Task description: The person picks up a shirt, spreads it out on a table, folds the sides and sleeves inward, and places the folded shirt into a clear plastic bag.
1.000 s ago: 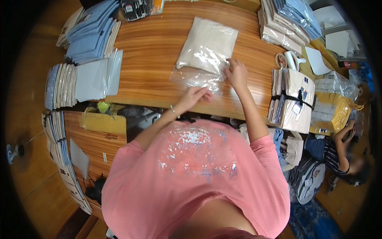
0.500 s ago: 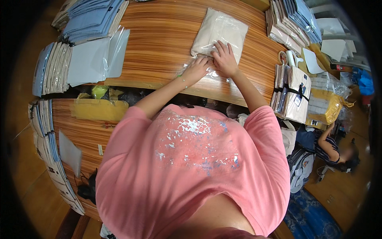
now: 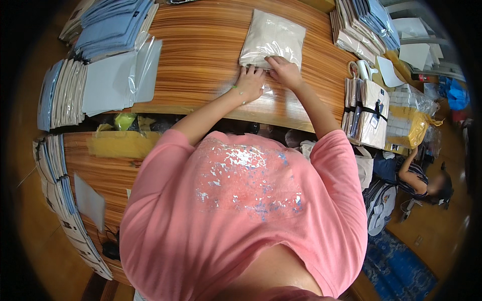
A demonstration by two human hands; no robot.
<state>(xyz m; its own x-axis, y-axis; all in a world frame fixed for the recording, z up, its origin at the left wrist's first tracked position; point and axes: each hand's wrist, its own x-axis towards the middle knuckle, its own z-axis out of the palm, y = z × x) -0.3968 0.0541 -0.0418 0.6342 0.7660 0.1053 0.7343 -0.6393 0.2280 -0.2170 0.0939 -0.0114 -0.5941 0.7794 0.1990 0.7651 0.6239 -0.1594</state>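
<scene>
A folded cream cloth in a clear plastic bag [image 3: 273, 37] lies flat on the wood-grain table. Its near edge is under my fingertips. My left hand [image 3: 250, 85] rests at the near left corner, with its fingers apart and their tips on the bag's edge. Beside it, my right hand [image 3: 286, 73] has its fingers bent and closed over the near edge of the bag. The undersides of both hands are hidden.
Stacks of blue folded cloths [image 3: 113, 27] and clear plastic sleeves [image 3: 113, 83] stand at the left. On the right are a strapped bundle of bagged cloths [image 3: 374, 110], a tape dispenser [image 3: 365, 70] and more stacks. A person [image 3: 416, 175] sits beyond, at lower right.
My right hand has drawn its outstretched fingers back from the top of the bag to its near edge, bending them. My left hand's fingers have moved up to that edge.
</scene>
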